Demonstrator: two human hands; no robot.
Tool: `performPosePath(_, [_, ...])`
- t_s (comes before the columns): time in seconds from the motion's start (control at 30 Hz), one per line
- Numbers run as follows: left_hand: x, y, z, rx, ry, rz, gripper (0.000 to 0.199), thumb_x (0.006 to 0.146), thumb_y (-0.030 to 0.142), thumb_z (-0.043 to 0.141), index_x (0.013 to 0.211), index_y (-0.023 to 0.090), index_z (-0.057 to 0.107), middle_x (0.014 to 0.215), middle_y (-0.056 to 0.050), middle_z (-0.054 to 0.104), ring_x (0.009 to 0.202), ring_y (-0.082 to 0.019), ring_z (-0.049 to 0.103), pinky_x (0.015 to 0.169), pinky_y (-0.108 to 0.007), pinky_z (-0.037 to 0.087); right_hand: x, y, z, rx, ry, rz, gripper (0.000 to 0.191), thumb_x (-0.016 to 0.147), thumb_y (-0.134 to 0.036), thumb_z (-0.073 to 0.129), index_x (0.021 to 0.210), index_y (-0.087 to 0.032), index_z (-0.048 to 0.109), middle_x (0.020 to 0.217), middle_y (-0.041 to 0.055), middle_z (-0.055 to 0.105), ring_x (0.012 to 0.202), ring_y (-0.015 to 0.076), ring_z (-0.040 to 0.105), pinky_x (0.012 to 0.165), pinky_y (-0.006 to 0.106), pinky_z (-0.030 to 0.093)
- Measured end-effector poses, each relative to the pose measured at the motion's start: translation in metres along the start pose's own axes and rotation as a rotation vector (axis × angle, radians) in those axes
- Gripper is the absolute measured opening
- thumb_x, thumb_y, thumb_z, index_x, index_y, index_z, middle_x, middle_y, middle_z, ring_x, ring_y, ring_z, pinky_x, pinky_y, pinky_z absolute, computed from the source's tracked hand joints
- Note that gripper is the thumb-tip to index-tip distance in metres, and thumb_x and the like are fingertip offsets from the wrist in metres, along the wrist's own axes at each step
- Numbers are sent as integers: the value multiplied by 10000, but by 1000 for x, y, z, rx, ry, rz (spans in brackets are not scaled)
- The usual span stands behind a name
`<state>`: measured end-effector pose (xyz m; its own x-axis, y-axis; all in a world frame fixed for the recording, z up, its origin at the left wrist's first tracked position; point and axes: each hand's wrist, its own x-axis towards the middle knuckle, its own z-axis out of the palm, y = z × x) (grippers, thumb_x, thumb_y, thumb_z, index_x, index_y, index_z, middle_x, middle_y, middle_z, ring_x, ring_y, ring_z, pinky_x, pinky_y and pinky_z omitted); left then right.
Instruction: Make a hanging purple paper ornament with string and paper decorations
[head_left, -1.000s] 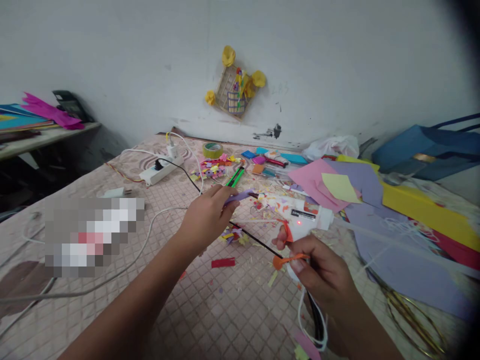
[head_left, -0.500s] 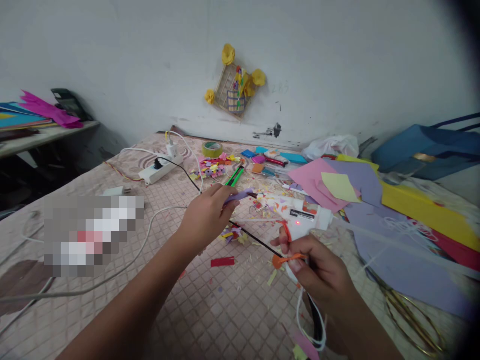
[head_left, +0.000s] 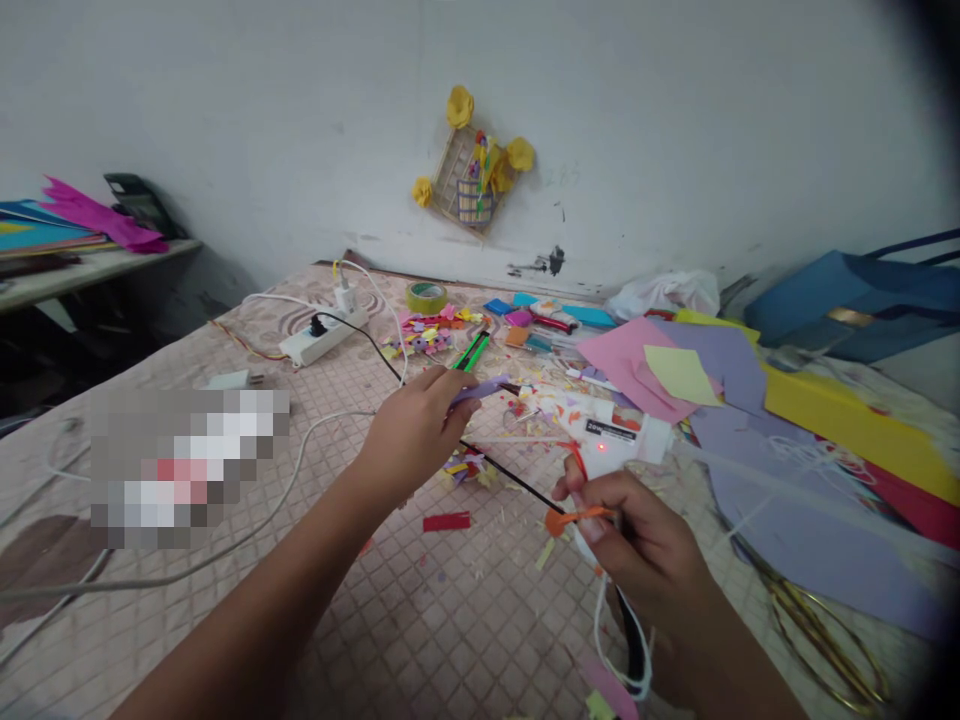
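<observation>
My left hand [head_left: 420, 425] pinches a narrow purple paper strip [head_left: 486, 388] between thumb and fingers. Its far end reaches close to the dark nozzle of a white hot glue gun [head_left: 619, 450]; whether they touch is hard to tell. Around the glue gun's handle is my right hand [head_left: 637, 530], a finger at the orange trigger. An orange paper piece [head_left: 574, 517] with a rounded end is also pinched by that hand's thumb. A red light glows on the gun's body. A black cord [head_left: 517, 478] runs beneath both hands.
A white power strip [head_left: 322, 338] and cables lie at left. Paper scraps, a green cutter [head_left: 474, 350] and a tape roll [head_left: 426, 296] are beyond the hands. Coloured sheets [head_left: 795, 540] and gold-handled scissors [head_left: 825, 630] lie at right. A blue bag [head_left: 847, 305] stands behind.
Both hands keep their holds on the purple strip, glue gun and orange piece. The glue gun has shifted very slightly right with my right hand; the view has moved a little.
</observation>
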<state>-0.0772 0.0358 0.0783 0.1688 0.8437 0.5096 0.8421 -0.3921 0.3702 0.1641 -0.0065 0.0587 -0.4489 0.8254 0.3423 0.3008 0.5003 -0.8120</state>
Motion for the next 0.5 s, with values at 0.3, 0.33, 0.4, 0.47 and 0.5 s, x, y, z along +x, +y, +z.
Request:
performPosePath(0.3, [0, 0, 1, -3, 1, -2, 195, 885, 253, 482, 1021, 158, 585, 954, -74, 644, 868, -220, 610, 766, -366, 491, -2, 1, 5, 66, 83, 19, 54, 865, -227, 506, 858, -267, 542, 919, 9, 533, 932, 200, 520, 785, 334, 392])
performPosePath(0.33, [0, 0, 1, 1, 3, -5, 196, 883, 253, 485, 1023, 159, 585, 954, -74, 644, 869, -221, 610, 766, -367, 491, -2, 2, 3, 60, 69, 13, 55, 866, -221, 504, 860, -265, 537, 922, 9, 529, 923, 196, 522, 786, 335, 394])
performPosePath(0.4, [0, 0, 1, 6, 1, -10, 198, 881, 254, 485, 1024, 161, 586, 955, -74, 644, 873, -223, 610, 768, -367, 490, -2, 4, 1, 50, 39, 0, 58, 872, -213, 495, 862, -261, 527, 934, 13, 523, 917, 192, 526, 790, 338, 401])
performPosePath(0.47, [0, 0, 0, 8, -2, -12, 200, 883, 258, 482, 1023, 161, 587, 950, -73, 644, 869, -224, 610, 764, -367, 489, -3, 4, 0, 50, 27, -11, 60, 877, -214, 486, 856, -257, 523, 941, 18, 521, 926, 195, 529, 794, 341, 406])
performPosePath(0.5, [0, 0, 0, 7, -4, -14, 200, 882, 258, 483, 1023, 161, 587, 947, -73, 644, 865, -224, 610, 761, -366, 489, -3, 4, 0, 48, 37, -10, 60, 876, -215, 487, 854, -256, 525, 937, 20, 523, 934, 198, 528, 791, 339, 407])
